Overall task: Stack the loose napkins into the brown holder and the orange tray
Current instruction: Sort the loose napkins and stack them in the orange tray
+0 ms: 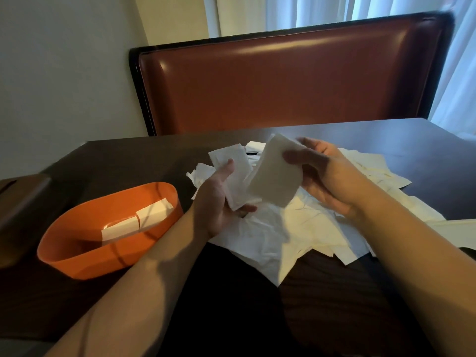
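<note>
Your table [386,132] is dark wood, with a brown padded seat back [283,81] behind its far edge. On the table's middle and right side lies the heap [309,228] of loose white napkins, overlapping at all angles, some creased. Near the left edge sits the tray [64,253], orange, oval, with a few folded napkins [136,220] already lying in it. The holder [23,202] stands at the far left edge, just beside the tray, partly cut off by the frame; its contents cannot be seen.

Your left hand [219,202] is held above the heap, palm up, thumb and fingers curled round a small stack [231,173] of folded napkins. Your right hand [316,173] pinches a single folded napkin [275,173] at its right edge, thumb on the near face, holding it tilted beside the left hand's stack.

Judgement: the napkins are very light, soft and limp. They will sag, unfold or slide apart if taken by a corner. Hold each one along a folded edge, across its width, and square the stack between both hands before lowering it flat into the tray. Most of the heap remains to be sorted.
</note>
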`<state>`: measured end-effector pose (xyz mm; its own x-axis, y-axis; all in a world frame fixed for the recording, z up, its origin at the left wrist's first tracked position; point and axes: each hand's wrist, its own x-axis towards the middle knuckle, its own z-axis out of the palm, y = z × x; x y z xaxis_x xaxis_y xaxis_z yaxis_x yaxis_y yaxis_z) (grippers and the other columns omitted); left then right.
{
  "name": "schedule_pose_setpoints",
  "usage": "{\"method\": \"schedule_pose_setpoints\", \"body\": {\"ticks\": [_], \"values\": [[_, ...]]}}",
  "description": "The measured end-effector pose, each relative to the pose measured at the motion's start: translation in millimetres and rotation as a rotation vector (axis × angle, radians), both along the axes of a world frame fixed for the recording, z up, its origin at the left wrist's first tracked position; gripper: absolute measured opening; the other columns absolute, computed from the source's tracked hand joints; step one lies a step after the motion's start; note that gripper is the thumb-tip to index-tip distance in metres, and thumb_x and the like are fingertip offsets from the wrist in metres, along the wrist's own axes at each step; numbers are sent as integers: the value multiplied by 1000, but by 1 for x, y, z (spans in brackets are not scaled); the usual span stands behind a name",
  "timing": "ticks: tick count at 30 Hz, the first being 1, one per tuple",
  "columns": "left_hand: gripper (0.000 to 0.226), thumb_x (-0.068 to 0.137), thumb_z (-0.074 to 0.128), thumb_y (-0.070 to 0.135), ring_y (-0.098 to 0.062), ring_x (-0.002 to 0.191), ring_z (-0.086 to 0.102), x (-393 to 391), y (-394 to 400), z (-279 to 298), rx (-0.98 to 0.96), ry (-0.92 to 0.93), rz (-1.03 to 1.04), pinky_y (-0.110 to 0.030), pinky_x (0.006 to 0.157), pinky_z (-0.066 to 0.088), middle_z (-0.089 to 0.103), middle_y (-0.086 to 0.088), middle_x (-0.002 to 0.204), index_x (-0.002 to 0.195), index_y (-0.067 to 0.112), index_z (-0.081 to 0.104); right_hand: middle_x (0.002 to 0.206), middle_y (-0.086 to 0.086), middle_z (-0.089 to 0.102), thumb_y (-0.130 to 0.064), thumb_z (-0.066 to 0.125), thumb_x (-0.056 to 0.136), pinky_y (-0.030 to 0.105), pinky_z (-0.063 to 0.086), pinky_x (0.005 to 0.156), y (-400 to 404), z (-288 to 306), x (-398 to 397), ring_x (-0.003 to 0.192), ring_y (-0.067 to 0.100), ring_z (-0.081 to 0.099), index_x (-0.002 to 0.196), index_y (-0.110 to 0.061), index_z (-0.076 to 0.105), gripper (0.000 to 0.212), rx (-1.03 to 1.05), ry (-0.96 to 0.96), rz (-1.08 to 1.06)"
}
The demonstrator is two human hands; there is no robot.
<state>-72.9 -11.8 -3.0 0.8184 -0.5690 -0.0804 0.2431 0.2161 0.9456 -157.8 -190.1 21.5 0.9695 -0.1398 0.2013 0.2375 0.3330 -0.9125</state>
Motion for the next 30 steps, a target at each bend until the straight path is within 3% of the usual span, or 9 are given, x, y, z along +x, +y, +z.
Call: {"method": "schedule_pose_setpoints", "body": {"ticks": [2,6,10,13,17,21,23,26,30], "values": [[29,102,41,43,-29,92,67,-2,1,1,29,27,-77,-49,84,54,73,-9,96,108,23,62,92,4,72,-3,65,85,26,58,80,4,-1,-2,90,14,67,102,-5,68,18,-68,-10,32],[43,102,26,55,-22,78,72,-5,-1,0,83,35,-214,-36,58,55,75,-5,90,114,30,59,81,-8,72,-10,73,86,15,53,67,14,-13,6,75,0,65,94,-11,73,8,-579,-119,-289],[63,91,15,72,-25,87,73,-6,-1,3,53,84,-352,-35,59,58,74,-10,97,119,34,57,82,-20,68,-15,75,85,13,52,55,22,-23,13,70,-2,64,88,-33,69,19,-691,-154,-434],[65,82,26,72,-28,92,72,-5,-1,-1,55,46,-402,-35,58,59,73,-11,102,127,33,50,93,-16,66,-19,76,84,14,54,58,23,-27,14,81,-5,64,93,-35,66,21,-760,-166,-469],[41,83,47,45,-24,86,74,-9,3,-1,40,-12,-412,-33,58,58,76,-3,91,120,29,45,99,-19,61,-23,75,85,20,57,59,22,-26,17,90,6,62,108,-32,64,26,-752,-130,-499],[32,90,55,16,-29,97,71,-10,2,-2,76,-52,-415,-31,56,57,74,-9,104,121,19,51,106,-3,65,-34,69,89,18,55,53,18,-24,18,90,14,63,118,-20,64,33,-651,39,-361],[30,92,54,13,-30,98,70,-12,1,-3,90,-71,-420,-31,57,57,73,-10,106,121,17,52,89,2,72,-30,69,89,30,56,49,18,-26,16,75,25,65,100,-17,72,17,-527,38,-249],[29,92,58,19,-28,97,71,-14,1,-3,81,-25,-464,-32,61,59,75,-9,103,120,16,52,81,-1,71,-25,68,92,21,49,49,18,-24,12,72,17,65,99,-10,74,18,-446,-48,-224],[27,97,51,22,-28,107,68,-12,1,-4,31,2,-479,-38,72,61,72,-10,113,122,13,54,74,-2,67,-28,67,92,28,47,49,20,-19,10,64,16,62,94,-13,72,16,-361,-42,-192]]}}
